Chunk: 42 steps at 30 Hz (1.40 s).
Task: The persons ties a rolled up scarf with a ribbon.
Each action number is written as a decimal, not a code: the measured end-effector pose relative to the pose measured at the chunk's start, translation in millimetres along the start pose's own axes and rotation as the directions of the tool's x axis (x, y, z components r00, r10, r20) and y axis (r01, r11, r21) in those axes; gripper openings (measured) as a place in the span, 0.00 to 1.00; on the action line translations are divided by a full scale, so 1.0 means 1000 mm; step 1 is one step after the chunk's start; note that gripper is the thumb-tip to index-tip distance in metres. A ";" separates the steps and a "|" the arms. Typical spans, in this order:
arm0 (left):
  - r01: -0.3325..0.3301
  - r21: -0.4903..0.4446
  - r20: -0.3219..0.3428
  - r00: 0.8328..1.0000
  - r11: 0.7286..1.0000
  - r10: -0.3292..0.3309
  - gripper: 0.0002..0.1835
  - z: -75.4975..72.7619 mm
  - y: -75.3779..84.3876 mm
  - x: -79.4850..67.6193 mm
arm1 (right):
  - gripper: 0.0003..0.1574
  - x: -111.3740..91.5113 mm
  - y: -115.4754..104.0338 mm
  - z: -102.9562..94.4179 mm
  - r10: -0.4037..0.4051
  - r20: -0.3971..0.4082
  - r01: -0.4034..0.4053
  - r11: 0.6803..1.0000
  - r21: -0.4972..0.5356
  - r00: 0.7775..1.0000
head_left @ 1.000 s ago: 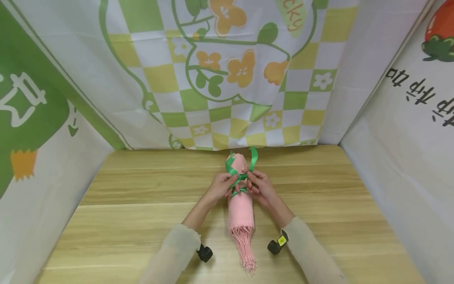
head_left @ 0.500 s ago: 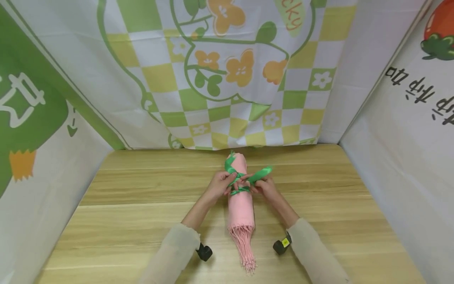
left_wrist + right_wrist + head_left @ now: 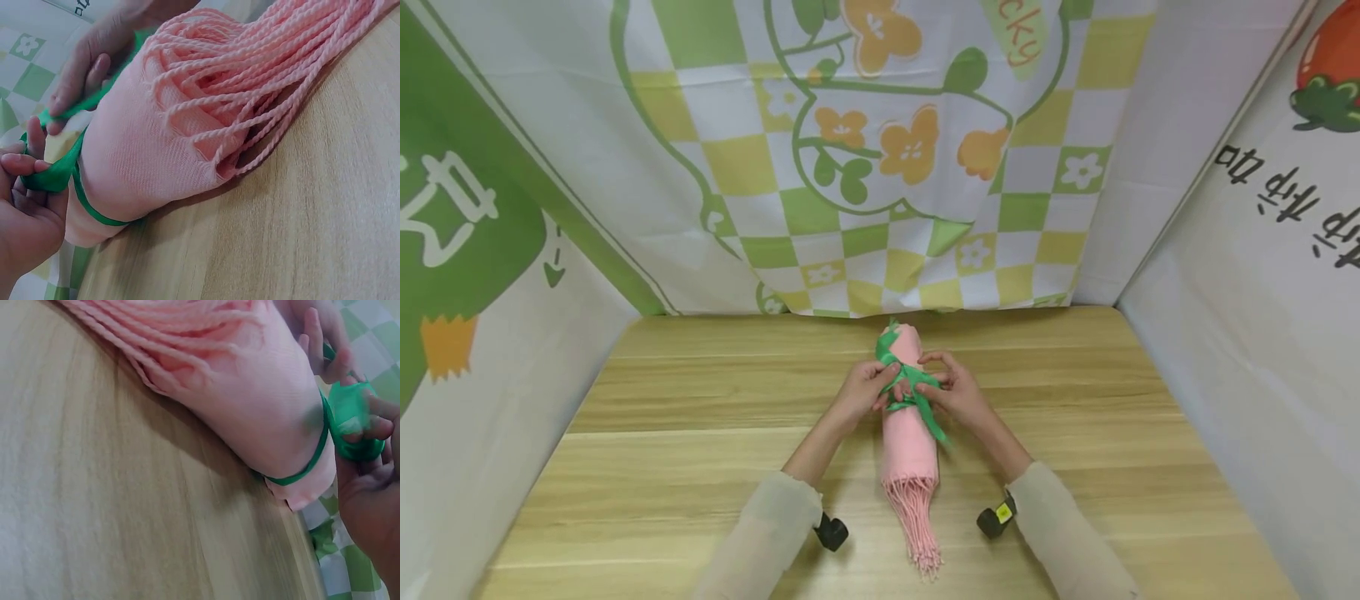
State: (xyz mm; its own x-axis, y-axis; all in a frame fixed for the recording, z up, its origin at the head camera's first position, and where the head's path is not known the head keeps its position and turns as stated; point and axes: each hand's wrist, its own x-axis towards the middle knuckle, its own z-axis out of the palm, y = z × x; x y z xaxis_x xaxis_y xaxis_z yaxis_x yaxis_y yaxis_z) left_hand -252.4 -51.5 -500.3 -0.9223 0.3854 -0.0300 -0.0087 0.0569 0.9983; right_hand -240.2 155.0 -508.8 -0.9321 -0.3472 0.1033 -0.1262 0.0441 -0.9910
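Observation:
A rolled pink scarf point(image 3: 910, 450) with twisted fringe point(image 3: 262, 75) lies lengthwise on the table, fringe toward me. Green ribbon point(image 3: 913, 379) circles the roll and crosses on top of it. My left hand point(image 3: 861, 392) pinches a loop of the ribbon between thumb and fingers at the roll's left side. On the right side, my right hand point(image 3: 962, 396) pinches another part of the ribbon, which bends around its fingers in the right wrist view. One ribbon tail hangs toward me over the scarf; another lies at the far end. Fingers hide the crossing partly.
The wooden table point(image 3: 700, 475) extends on both sides of the scarf. A checked, flower-printed cloth point(image 3: 880, 242) hangs at its back edge, and printed white panels stand left and right. Black wrist cameras point(image 3: 996, 521) sit at both cuffs.
The ribbon end at my right hand stood up at the far side, swung out to the right, and now points toward me across the scarf. My left hand has stayed nearly still.

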 end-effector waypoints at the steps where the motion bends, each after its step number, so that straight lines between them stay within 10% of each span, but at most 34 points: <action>1: -0.004 0.001 0.005 1.000 1.000 0.004 0.20 0.000 0.000 0.000 | 0.24 0.001 0.001 0.001 0.010 -0.016 -0.010 1.000 -0.016 1.000; 28: -0.035 -0.076 -0.009 0.999 0.997 0.034 0.21 0.005 0.002 -0.006 | 0.13 0.007 0.002 0.030 -0.003 -0.238 -0.043 0.981 -0.188 0.971; 37: -0.029 -0.084 -0.006 1.000 0.996 0.028 0.21 0.006 0.000 -0.005 | 0.21 0.005 0.002 0.029 0.056 -0.241 -0.044 0.998 0.053 0.969; 42: -0.032 -0.108 -0.004 0.999 0.994 0.032 0.21 0.005 -0.001 -0.005 | 0.23 0.003 -0.002 0.028 0.114 -0.258 -0.028 0.948 0.317 0.959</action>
State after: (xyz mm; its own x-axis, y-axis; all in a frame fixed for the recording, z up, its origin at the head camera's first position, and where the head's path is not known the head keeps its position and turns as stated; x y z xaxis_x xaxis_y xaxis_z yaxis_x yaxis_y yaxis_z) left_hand -245.7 -48.9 -501.1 -0.9235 0.3837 0.0020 -0.0206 -0.0549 0.9983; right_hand -233.4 127.0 -508.7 -0.9962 -0.0866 0.0078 0.0137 -0.2456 -0.9693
